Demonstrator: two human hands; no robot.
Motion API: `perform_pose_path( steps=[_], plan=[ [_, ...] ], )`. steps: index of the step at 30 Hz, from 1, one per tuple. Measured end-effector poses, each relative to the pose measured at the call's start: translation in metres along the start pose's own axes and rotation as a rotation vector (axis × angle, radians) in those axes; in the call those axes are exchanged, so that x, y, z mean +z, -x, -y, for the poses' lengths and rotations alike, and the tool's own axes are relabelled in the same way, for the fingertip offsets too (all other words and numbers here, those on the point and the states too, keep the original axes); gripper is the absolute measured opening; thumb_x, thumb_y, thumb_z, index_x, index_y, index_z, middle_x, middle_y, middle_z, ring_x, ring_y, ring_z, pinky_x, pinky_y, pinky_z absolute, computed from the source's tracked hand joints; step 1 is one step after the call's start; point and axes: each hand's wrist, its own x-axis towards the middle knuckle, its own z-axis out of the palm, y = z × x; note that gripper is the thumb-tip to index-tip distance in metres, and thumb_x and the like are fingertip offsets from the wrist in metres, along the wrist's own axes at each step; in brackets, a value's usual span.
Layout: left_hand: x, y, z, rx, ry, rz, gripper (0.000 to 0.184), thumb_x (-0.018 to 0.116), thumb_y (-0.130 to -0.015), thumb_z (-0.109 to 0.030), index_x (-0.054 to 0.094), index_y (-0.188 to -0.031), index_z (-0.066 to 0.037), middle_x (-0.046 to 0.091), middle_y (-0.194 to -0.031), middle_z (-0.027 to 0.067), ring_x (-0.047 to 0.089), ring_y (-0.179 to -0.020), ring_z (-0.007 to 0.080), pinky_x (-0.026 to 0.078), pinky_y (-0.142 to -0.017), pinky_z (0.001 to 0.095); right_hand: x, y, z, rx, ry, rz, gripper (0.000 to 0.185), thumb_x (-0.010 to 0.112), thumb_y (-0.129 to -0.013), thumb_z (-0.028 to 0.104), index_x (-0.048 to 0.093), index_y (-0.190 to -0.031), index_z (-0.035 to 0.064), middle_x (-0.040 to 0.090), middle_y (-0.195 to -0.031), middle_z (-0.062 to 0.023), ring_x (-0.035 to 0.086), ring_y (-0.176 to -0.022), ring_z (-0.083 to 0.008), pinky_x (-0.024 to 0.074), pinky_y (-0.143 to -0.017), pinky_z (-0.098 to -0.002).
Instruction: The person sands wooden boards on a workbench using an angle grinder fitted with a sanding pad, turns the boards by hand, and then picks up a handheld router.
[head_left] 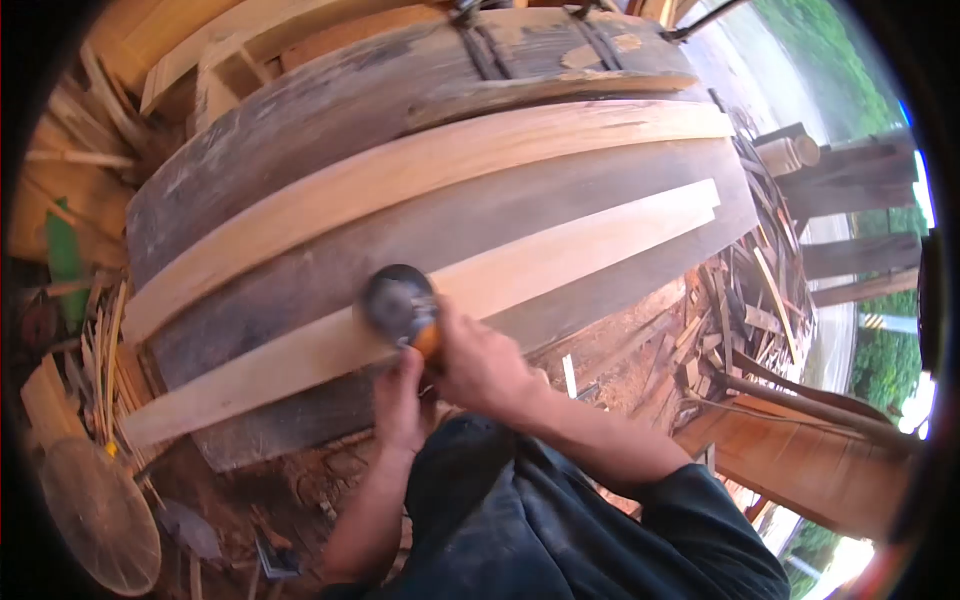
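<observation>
An angle grinder (424,336) with a round dark disc head (397,298) rests over a long pale plank (560,258), its head blurred by motion. Wrapped over the grinder's orange body from the right is my right hand (482,362). My left hand (400,400) grips it from below and to the left, thumb up near the head; its other fingers are partly hidden. The plank lies across a dark worktable (330,245), with a stepped notch at its right end.
A second curved plank (440,170) lies farther back on the worktable, in front of a rough wooden strip (560,92). Scrap wood (700,345) and shavings cover the ground at right. A round log slice (100,515) stands at lower left, near bundled thin sticks (105,350).
</observation>
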Motion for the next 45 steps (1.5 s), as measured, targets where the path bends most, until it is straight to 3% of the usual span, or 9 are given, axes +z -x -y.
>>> perform_pose_path(
  steps=[2,6,7,10,14,21,28,38,45],
  plan=[
    [0.033,-0.007,0.010,0.412,-0.327,0.145,0.046,0.079,-0.094,-0.036,0.068,-0.116,0.002,0.068,-0.103,0.0023,0.064,-0.091,0.0150,0.053,-0.082,0.0298,-0.038,0.010,-0.045,0.083,-0.024,-0.119,0.074,0.073,-0.088,0.032,0.032,-0.143,0.0012,0.067,-0.109,-0.0300,0.070,-0.095,-0.0489,0.0573,-0.081,-0.0576],
    [0.056,-0.039,0.005,0.870,-1.077,-0.171,0.043,0.081,-0.088,-0.022,0.068,-0.121,0.003,0.069,-0.116,0.0192,0.064,-0.111,0.0359,0.050,-0.098,0.0458,-0.107,0.027,-0.143,0.232,-0.094,-0.307,0.068,0.075,-0.086,0.030,0.037,-0.136,0.0043,0.069,-0.105,-0.0296,0.068,-0.092,-0.0525,0.0561,-0.078,-0.0590],
    [0.065,-0.056,0.006,0.949,-1.142,-0.186,0.044,0.079,-0.087,-0.023,0.068,-0.121,0.003,0.068,-0.120,0.0235,0.059,-0.119,0.0425,0.042,-0.107,0.0525,-0.122,0.031,-0.164,0.248,-0.092,-0.345,0.067,0.075,-0.086,0.030,0.038,-0.135,0.0046,0.069,-0.103,-0.0298,0.068,-0.092,-0.0525,0.0557,-0.078,-0.0586],
    [0.103,-0.096,0.002,1.266,-1.345,-0.228,0.043,0.076,-0.089,-0.028,0.069,-0.119,0.001,0.068,-0.120,0.0211,0.059,-0.116,0.0422,0.038,-0.109,0.0537,-0.163,0.041,-0.230,0.297,-0.086,-0.470,0.064,0.075,-0.086,0.031,0.038,-0.132,0.0054,0.070,-0.100,-0.0310,0.068,-0.093,-0.0522,0.0551,-0.079,-0.0577],
    [0.111,-0.118,0.017,1.127,-1.540,-0.238,0.041,0.073,-0.091,-0.035,0.071,-0.115,-0.002,0.072,-0.113,0.0144,0.063,-0.109,0.0361,0.039,-0.103,0.0490,-0.223,0.048,-0.314,0.382,-0.104,-0.550,0.066,0.076,-0.086,0.031,0.036,-0.130,0.0030,0.070,-0.098,-0.0326,0.068,-0.095,-0.0519,0.0556,-0.081,-0.0557],
    [0.118,-0.124,0.024,1.164,-1.593,-0.353,0.035,0.072,-0.091,-0.037,0.072,-0.107,-0.006,0.073,-0.106,0.0113,0.064,-0.104,0.0344,0.040,-0.101,0.0487,-0.313,0.047,-0.434,0.535,-0.117,-0.703,0.063,0.075,-0.087,0.034,0.039,-0.125,0.0000,0.069,-0.104,-0.0336,0.067,-0.102,-0.0525,0.0552,-0.085,-0.0544],
    [0.109,-0.125,0.026,1.101,-1.628,-0.392,0.037,0.071,-0.091,-0.038,0.071,-0.107,-0.005,0.072,-0.107,0.0117,0.063,-0.106,0.0345,0.039,-0.102,0.0508,-0.272,0.057,-0.347,0.431,-0.164,-0.385,0.064,0.074,-0.086,0.030,0.038,-0.132,0.0044,0.070,-0.104,-0.0315,0.070,-0.098,-0.0490,0.0581,-0.085,-0.0519],
    [0.113,-0.123,0.025,1.074,-1.633,-0.376,0.036,0.071,-0.092,-0.039,0.071,-0.108,-0.007,0.072,-0.110,0.0091,0.062,-0.108,0.0326,0.038,-0.103,0.0482,-0.309,0.057,-0.450,0.553,-0.097,-0.726,0.061,0.076,-0.087,0.037,0.038,-0.121,0.0033,0.069,-0.099,-0.0337,0.068,-0.098,-0.0517,0.0558,-0.081,-0.0542],
    [0.115,-0.120,0.022,1.034,-1.604,-0.352,0.035,0.070,-0.094,-0.038,0.072,-0.110,-0.006,0.071,-0.114,0.0087,0.062,-0.112,0.0313,0.036,-0.105,0.0485,-0.202,0.070,-0.282,0.456,-0.271,-0.289,0.069,0.080,-0.084,0.035,0.039,-0.132,0.0073,0.069,-0.106,-0.0304,0.070,-0.097,-0.0474,0.0566,-0.081,-0.0551]
  ],
)
